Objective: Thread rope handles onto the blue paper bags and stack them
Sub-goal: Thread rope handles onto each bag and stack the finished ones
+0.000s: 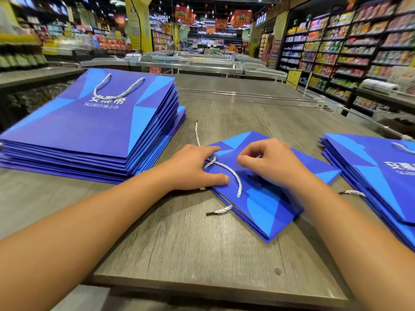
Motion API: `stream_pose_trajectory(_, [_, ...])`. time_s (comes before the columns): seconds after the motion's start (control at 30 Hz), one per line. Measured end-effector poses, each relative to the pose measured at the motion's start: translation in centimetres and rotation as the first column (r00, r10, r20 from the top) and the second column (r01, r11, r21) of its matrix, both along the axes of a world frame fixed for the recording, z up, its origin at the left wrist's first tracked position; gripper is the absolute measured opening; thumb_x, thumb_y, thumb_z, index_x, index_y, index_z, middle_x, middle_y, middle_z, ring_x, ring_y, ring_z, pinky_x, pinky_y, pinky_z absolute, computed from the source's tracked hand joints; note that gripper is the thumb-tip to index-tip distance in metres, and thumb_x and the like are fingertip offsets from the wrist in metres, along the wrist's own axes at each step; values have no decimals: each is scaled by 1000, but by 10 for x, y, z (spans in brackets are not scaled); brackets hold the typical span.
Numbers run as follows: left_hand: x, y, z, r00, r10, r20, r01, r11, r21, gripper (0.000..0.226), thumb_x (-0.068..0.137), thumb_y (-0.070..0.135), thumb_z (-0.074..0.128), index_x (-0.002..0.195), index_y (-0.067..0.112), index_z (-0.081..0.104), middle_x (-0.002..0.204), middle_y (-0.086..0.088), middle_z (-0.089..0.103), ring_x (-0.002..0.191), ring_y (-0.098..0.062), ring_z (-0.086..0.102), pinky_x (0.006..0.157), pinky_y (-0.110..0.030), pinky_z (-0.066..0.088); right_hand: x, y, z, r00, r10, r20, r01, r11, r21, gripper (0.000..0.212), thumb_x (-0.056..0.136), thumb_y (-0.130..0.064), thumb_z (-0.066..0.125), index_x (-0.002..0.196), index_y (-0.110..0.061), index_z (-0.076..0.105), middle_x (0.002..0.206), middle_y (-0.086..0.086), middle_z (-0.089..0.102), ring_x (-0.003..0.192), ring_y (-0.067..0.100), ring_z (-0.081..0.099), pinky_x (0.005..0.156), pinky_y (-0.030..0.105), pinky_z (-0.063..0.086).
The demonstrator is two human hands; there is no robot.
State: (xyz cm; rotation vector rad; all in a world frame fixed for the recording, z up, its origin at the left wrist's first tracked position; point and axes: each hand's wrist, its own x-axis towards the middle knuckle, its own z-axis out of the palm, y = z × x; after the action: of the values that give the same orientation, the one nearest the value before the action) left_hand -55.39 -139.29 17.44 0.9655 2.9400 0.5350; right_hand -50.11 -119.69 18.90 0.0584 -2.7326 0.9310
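On table (179, 243) | left hand (193, 169) grip pinches rope (226, 170) | right hand (271, 162) grip curled, contents unclear

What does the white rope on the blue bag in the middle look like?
The white rope is a twisted cord lying curved across the flat blue bag on the wooden table. Its lower end enters a hole near the bag's edge. Another dark-tipped rope end sticks out beneath that edge. The left hand pinches the rope; the right hand hovers beside it.

The bags (267, 194) are deep blue with light-blue angular patches and white lettering; the rope (231, 173) is white twist; the table (202, 250) is grey woodgrain.
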Motion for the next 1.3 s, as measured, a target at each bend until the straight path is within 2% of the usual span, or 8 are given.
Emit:
stream_pose_trajectory(0.27, [5, 5, -1, 998, -48, -27, 48, 999, 1, 98, 77, 62, 69, 154, 21, 26, 153, -1, 39, 141, -22, 30, 112, -31, 28, -3, -18, -6, 995, 10, 97, -28, 983, 181, 12, 85, -28, 71, 76, -23, 67, 79, -9, 67, 76, 7, 57, 62, 21, 42])
stream_pose_trajectory(0.37, [4, 5, -1, 999, -47, -11, 48, 997, 58, 95, 73, 62, 74, 149, 20, 36, 146, -2, 47, 135, -23, 41, 105, -30, 35, -5, -18, -3, 996, -3, 89, 18, 986, -167, 17, 96, -20, 55, 81, -16, 62, 74, -7, 67, 73, 12, 60, 67, 26, 43])
stream_pose_trajectory(0.47, [4, 4, 1, 999, -51, 0, 51, 991, 127, 81, 74, 52, 78, 142, 24, 45, 130, 3, 57, 119, -17, 51, 83, -20, 34, 0, -14, 10, 986, 140, 95, 5, 535, -845, 23, 102, -8, 42, 81, -11, 50, 58, 2, 65, 56, 21, 63, 68, 34, 55])
stream_pose_trajectory(0.6, [4, 2, 2, 998, -56, 18, 55, 995, 80, 91, 75, 53, 76, 149, 20, 35, 143, 1, 49, 130, -17, 43, 91, -18, 30, 5, 2, 22, 994, 107, 13, -15, 256, -967, 17, 96, -8, 50, 82, -16, 51, 57, 1, 50, 42, 12, 41, 66, 32, 56])
stream_pose_trajectory(0.7, [6, 3, 4, 999, -38, 38, 37, 999, 15, 94, 76, 58, 72, 152, 19, 32, 152, 2, 39, 139, -18, 33, 108, -24, 27, 1, 4, 17, 1000, -15, 4, 9, 344, -939, 13, 93, -4, 56, 92, -16, 59, 62, 1, 56, 38, 10, 37, 54, 24, 49])
stream_pose_trajectory(1.07, [6, 5, 1, 997, -82, -6, 81, 994, -79, 104, 52, 88, 36, 133, 25, 54, 135, 6, 48, 127, -22, 38, 110, -36, 32, -3, 10, 17, 951, -239, -196, -21, 582, -813, 18, 87, 5, 57, 80, -11, 62, 49, 4, 58, 38, 15, 50, 45, 23, 46])
stream_pose_trajectory(1.2, [6, 5, 1, 998, -65, 7, 65, 995, -81, 93, 65, 78, 52, 143, 27, 46, 142, 8, 45, 134, -20, 34, 113, -32, 28, -12, 31, 3, 929, -343, -138, 279, 895, -347, 15, 80, -8, 61, 73, -20, 67, 54, -2, 67, 45, 8, 57, 56, 25, 48])
stream_pose_trajectory(1.3, [5, 4, 2, 999, -41, -9, 40, 995, -97, 88, 72, 76, 59, 143, 26, 46, 143, 7, 45, 134, -21, 34, 111, -30, 27, -13, 40, -3, 949, -310, -60, 307, 950, -57, 13, 84, -19, 63, 74, -23, 69, 62, -8, 69, 52, -1, 54, 51, 19, 35])
